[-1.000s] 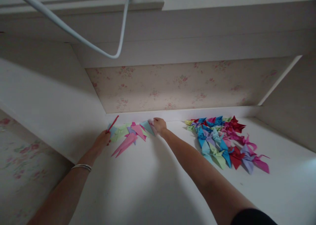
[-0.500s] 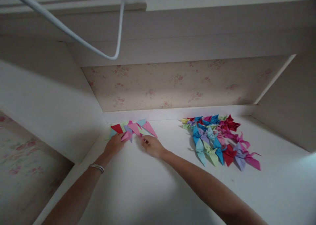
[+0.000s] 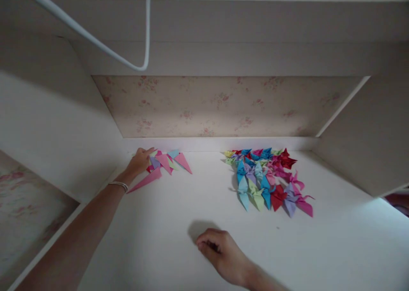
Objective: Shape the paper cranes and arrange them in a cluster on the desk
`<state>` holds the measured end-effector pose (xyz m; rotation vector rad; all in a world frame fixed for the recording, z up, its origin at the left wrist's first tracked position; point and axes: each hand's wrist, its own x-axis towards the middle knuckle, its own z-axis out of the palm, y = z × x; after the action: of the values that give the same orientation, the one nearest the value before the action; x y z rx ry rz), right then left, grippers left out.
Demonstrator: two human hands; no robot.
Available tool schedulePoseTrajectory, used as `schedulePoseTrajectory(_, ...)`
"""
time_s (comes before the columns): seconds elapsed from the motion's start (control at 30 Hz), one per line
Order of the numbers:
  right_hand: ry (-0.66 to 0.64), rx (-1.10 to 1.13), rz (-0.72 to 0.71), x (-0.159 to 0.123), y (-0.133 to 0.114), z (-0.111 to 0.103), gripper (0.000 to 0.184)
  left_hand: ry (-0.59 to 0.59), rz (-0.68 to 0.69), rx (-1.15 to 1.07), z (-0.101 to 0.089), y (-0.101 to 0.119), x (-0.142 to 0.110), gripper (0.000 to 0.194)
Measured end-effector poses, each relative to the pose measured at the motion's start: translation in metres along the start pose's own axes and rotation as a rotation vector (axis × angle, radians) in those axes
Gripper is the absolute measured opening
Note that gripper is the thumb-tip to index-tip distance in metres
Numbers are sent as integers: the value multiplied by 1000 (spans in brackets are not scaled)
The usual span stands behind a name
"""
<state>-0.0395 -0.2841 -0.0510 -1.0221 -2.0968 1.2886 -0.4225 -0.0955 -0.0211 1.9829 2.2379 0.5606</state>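
Note:
At the left back of the white surface, my left hand (image 3: 139,161) reaches over a small pile of folded paper pieces (image 3: 164,162) in pink, blue, green and purple. A finger stretches out along the pile's back edge; the other fingers are partly hidden. Just in front of this hand lies a long pink folded piece (image 3: 145,181), apart from its fingers. My right hand (image 3: 226,254) is nearer to me, above the bare surface, thumb and fingers curled together with no paper showing in them. To the right spreads a group of colourful origami cranes (image 3: 265,182).
The white surface (image 3: 179,223) lies in a recess between side panels, with a floral back wall (image 3: 220,105). A white bent rod (image 3: 96,44) hangs across the upper left, and a shelf edge (image 3: 255,22) runs overhead.
My right hand has drawn back from the pile toward me. My left hand has let go of a pink piece, which now lies in front of it. The view has shifted slightly.

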Motion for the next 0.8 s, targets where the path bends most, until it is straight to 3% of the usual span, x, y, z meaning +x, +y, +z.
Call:
schedulePoseTrajectory(0.1, 23, -30, -49, -3, 3, 0, 20, -6, 112, 33, 23, 25, -3, 50)
schedulePoseTrajectory(0.2, 4, -73, -137, -1, 3, 0, 22, -30, 188, 80, 47, 52, -14, 38)
schedulePoseTrajectory(0.33, -7, -120, -218, -2, 1, -1, 22, -62, 127, 160, 69, 71, -31, 37)
schedulePoseTrajectory(0.57, -12, -187, -299, -4, 7, -1, 22, -27, -30, 250, 55, 78, -40, 55)
schedulePoseTrajectory(0.67, -10, -162, -323, -3, 10, -1, 22, 31, 22, 301, 55, 98, -38, 52)
schedulePoseTrajectory(0.8, -3, -137, -325, -2, 13, -2, 21, -20, 145, 287, 71, 129, -38, 41)
